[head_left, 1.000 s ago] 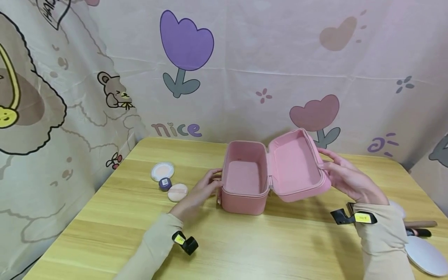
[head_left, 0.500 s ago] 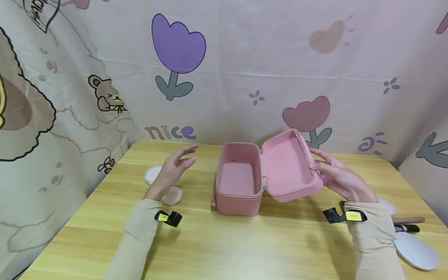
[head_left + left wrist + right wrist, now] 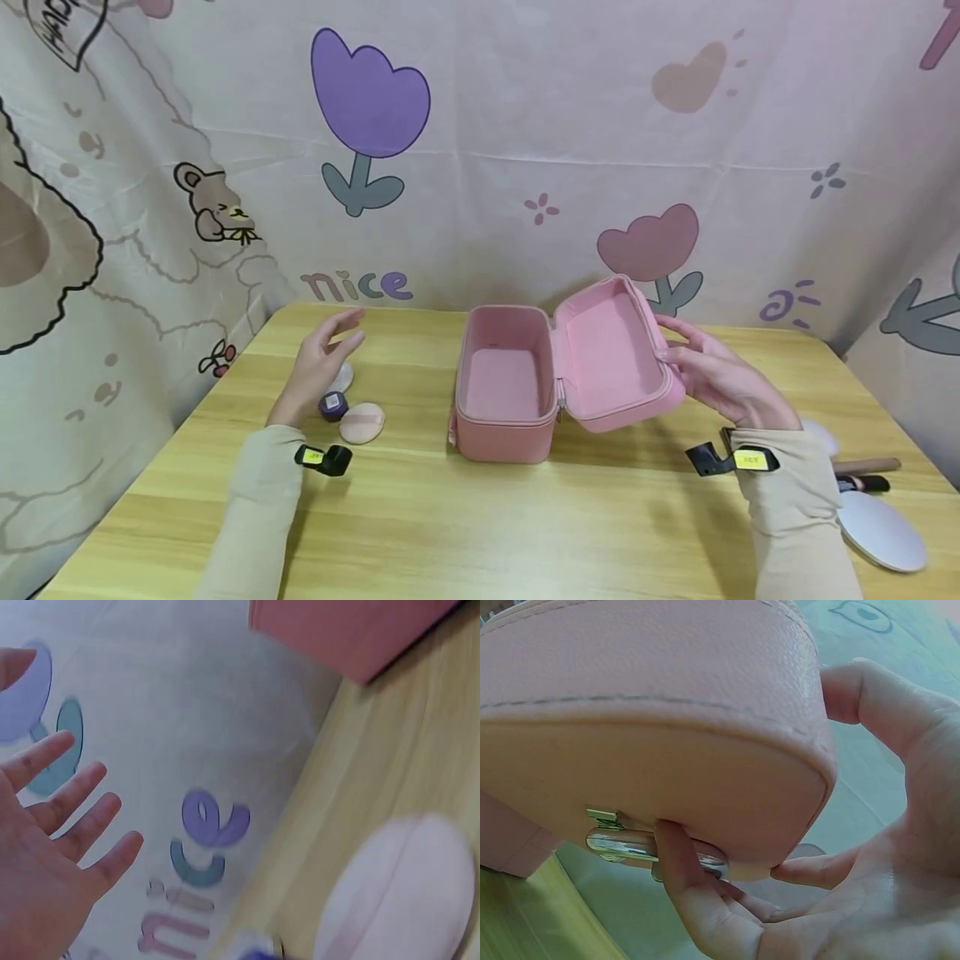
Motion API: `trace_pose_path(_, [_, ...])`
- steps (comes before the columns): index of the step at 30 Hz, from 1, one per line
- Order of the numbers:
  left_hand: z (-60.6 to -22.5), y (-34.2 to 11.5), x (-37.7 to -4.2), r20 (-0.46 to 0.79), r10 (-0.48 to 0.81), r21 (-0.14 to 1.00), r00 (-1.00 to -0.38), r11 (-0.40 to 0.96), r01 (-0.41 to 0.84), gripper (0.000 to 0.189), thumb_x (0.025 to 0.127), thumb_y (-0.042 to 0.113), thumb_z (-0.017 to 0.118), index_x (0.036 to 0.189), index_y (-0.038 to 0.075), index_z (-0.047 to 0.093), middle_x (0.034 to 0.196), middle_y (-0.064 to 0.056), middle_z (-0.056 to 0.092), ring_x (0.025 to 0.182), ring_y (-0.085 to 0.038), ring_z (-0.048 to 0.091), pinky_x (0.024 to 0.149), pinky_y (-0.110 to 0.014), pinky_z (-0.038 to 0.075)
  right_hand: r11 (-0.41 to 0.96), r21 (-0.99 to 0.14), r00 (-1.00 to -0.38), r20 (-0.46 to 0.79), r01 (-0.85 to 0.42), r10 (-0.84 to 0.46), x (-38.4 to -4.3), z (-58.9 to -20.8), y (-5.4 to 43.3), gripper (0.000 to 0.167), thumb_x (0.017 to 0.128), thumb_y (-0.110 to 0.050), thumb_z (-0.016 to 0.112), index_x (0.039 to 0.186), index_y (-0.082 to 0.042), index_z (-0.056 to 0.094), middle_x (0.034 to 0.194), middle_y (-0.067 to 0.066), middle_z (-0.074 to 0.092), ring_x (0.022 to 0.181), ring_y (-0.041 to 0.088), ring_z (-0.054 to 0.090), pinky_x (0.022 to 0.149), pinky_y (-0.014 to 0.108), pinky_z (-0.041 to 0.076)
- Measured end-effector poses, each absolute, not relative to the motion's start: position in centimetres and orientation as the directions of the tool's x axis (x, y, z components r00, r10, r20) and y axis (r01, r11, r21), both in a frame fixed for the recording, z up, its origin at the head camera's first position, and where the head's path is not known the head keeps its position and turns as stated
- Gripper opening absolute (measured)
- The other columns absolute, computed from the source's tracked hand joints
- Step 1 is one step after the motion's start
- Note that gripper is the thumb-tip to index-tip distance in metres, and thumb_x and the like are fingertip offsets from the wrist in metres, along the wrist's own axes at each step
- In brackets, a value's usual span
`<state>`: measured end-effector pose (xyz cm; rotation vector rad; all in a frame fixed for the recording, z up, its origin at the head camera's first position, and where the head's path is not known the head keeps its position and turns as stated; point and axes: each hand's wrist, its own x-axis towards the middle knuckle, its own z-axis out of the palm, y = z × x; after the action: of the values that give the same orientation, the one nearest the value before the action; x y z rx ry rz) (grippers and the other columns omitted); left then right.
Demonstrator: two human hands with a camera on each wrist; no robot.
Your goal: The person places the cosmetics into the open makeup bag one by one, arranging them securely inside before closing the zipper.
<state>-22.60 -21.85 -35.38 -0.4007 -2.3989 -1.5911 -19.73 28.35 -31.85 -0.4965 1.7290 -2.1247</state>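
Observation:
A pink cosmetic case [image 3: 506,439] stands on the table with its lid [image 3: 611,354] swung out to the right; its inside is bare. My right hand [image 3: 723,379] grips the lid's outer edge, thumb on the rim. In the right wrist view, fingers [image 3: 682,870] reach under the lid beside a shiny metal handle [image 3: 622,844]. At the left, my left hand [image 3: 315,371] is in the air with fingers spread, holding nothing. Near it lie a powder puff [image 3: 362,423], a small purple-lidded jar [image 3: 333,406] and a pale round disc [image 3: 343,379], partly hidden by the hand.
To the right, partly behind the right sleeve, lie a pale oval disc [image 3: 881,532], a brown stick [image 3: 868,466], a black-ended tube [image 3: 864,483] and another pale round thing [image 3: 821,437]. A printed cloth [image 3: 480,125] hangs behind the wooden table [image 3: 495,533].
My left hand has let go of the case's left side and moved left, over to the small round items. My right hand keeps its grip on the lid. The view has shifted slightly right.

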Motion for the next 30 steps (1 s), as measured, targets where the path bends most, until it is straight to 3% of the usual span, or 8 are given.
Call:
trace_pose_path(12, [-37.9,-25.4,-23.2,0.277,0.016,0.87,-0.961,0.419,0.258,0.058,0.099,0.031,0.054,0.145,0.0,0.038,0.144,-0.022,0.041,0.133,-0.035,0.033,0.107,-0.052,0.03,-0.199,-0.978,-0.88,0.041,0.061,-0.474,-19.7,-31.8,28.3,0.048,0.096,0.003,0.045,0.138,-0.015,0.031,0.125,0.008,0.054,0.104,0.021,0.06,0.084,0.038,0.053])
trace_pose_path(17, [-38.4,-26.3,-23.3,0.246,0.013,0.872,-0.969,0.433,0.227,0.064,0.097,0.035,0.056,0.146,-0.001,0.034,0.148,-0.023,0.036,0.135,-0.039,0.027,0.11,-0.057,0.021,-0.2,-0.978,-0.879,0.048,0.055,-0.475,-19.7,-31.8,28.3,0.048,0.095,0.003,0.045,0.138,-0.014,0.03,0.125,0.008,0.053,0.104,0.021,0.06,0.084,0.038,0.053])
trace_pose_path(20, [-38.8,-26.8,-23.3,0.222,0.011,0.872,-0.975,0.446,0.203,0.067,0.097,0.035,0.057,0.147,-0.002,0.033,0.149,-0.023,0.034,0.137,-0.041,0.025,0.11,-0.058,0.017,-0.202,-0.978,-0.878,0.049,0.055,-0.477,-19.7,-31.8,28.4,0.05,0.096,0.003,0.045,0.14,-0.013,0.028,0.125,0.008,0.053,0.104,0.022,0.06,0.084,0.038,0.053])
trace_pose_path(30, [-39.9,-27.7,-23.6,0.167,0.03,0.862,-0.986,0.48,0.161,0.067,0.095,0.026,0.061,0.146,-0.005,0.031,0.15,-0.026,0.031,0.138,-0.042,0.023,0.111,-0.055,0.021,-0.176,-0.983,-0.881,0.042,0.048,-0.471,-19.5,-31.7,28.3,0.048,0.096,0.002,0.044,0.139,-0.014,0.029,0.126,0.007,0.053,0.104,0.02,0.06,0.084,0.037,0.053])
